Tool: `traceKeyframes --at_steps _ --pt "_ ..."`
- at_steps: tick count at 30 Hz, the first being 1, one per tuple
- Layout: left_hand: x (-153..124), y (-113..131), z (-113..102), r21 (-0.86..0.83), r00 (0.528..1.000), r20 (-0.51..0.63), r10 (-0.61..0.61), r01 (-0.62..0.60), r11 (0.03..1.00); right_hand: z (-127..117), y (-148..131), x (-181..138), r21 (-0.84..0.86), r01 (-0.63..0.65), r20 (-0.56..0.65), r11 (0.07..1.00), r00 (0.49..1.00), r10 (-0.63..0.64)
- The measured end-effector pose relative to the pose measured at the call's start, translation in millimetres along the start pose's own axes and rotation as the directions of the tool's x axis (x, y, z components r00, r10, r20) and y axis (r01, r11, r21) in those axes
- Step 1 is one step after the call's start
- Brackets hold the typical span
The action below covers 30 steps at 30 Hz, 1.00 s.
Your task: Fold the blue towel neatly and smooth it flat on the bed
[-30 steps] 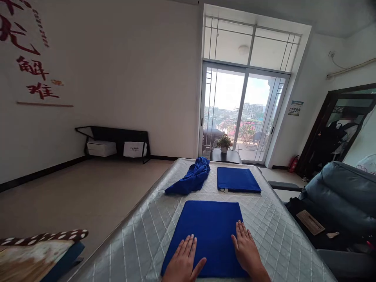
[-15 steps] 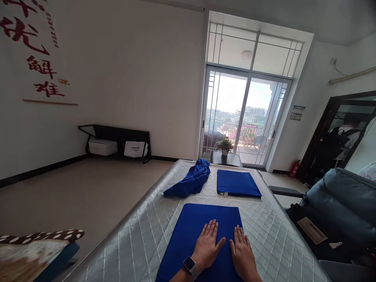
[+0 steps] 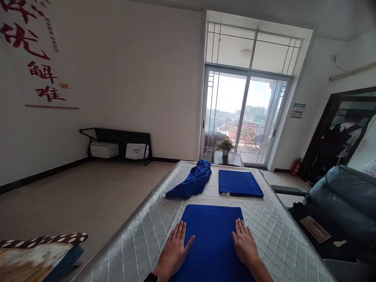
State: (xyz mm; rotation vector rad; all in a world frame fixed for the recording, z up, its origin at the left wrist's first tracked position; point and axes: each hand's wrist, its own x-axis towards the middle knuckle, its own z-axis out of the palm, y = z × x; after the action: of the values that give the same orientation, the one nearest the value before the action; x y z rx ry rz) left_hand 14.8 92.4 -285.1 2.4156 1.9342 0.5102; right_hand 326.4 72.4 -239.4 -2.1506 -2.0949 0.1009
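Observation:
A folded blue cloth [image 3: 213,235] lies flat on the silver quilted mattress [image 3: 276,231] in front of me. My left hand [image 3: 174,250] rests flat at the cloth's left edge, fingers stretched out and partly on the mattress. My right hand [image 3: 244,244] lies flat on the cloth's right edge, fingers apart. Neither hand grips anything. Farther back sit a second folded blue cloth [image 3: 239,183] on the right and a crumpled blue cloth [image 3: 192,180] on the left.
A dark grey sofa [image 3: 340,203] stands right of the mattress. A small dark table with a potted plant [image 3: 225,145] sits before the glass balcony door. A black shelf with white boxes [image 3: 117,145] lines the left wall. A patterned cushion [image 3: 38,250] lies bottom left.
My left hand slid from the middle of the near cloth out to its left edge. My right hand stayed at the right edge. The camera shifted slightly.

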Motion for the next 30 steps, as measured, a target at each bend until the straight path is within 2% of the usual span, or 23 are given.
traceKeyframes --at_steps 3,6,10,12,15,18,21,23,26,28,30 --pt "0.8 1.7 1.7 0.022 1.000 -0.024 -0.005 0.006 1.000 -11.7 -2.3 29.4 0.007 -0.002 -0.021 1.000 1.000 0.002" --pt "3.0 -2.8 1.3 0.035 1.000 0.016 -0.010 0.010 0.999 -13.9 -0.5 55.9 0.021 -0.016 -0.012 1.000 1.000 0.016" --pt "18.0 -9.6 -12.8 0.063 0.991 0.115 -0.065 0.058 0.996 0.9 7.4 72.1 0.031 -0.027 -0.029 0.999 0.999 0.028" --pt "32.3 -0.9 -26.2 0.106 0.987 0.135 -0.083 0.069 0.992 9.4 10.8 73.6 0.030 -0.018 -0.057 0.999 0.998 0.019" --pt "59.0 41.3 -43.9 0.085 0.992 0.129 -0.004 -0.007 0.996 14.6 13.1 72.7 0.019 -0.001 -0.076 1.000 0.997 0.003" --pt "84.1 109.6 -44.0 -0.101 0.973 0.119 0.196 -0.184 0.978 12.4 12.9 70.7 0.009 -0.004 -0.067 1.000 0.998 0.005" --pt "99.6 172.6 -20.8 -0.184 0.944 0.081 0.321 -0.302 0.935 10.2 13.5 67.9 -0.006 0.023 -0.054 1.000 0.998 -0.023" --pt "104.8 196.1 2.8 -0.243 0.930 0.046 0.366 -0.344 0.907 10.4 14.7 66.6 -0.010 0.032 -0.056 0.999 0.998 -0.033" --pt "109.0 196.4 33.6 -0.280 0.942 0.032 0.334 -0.313 0.908 11.8 15.4 67.6 0.002 0.023 -0.062 1.000 0.998 -0.023" --pt "110.3 178.0 41.6 -0.243 0.956 0.031 0.293 -0.277 0.930 11.4 13.9 69.3 0.010 0.011 -0.069 1.000 0.998 -0.011" --pt "109.8 150.5 37.7 -0.182 0.968 0.034 0.250 -0.240 0.953 9.4 10.8 70.1 0.021 -0.014 -0.079 1.000 0.997 0.016"
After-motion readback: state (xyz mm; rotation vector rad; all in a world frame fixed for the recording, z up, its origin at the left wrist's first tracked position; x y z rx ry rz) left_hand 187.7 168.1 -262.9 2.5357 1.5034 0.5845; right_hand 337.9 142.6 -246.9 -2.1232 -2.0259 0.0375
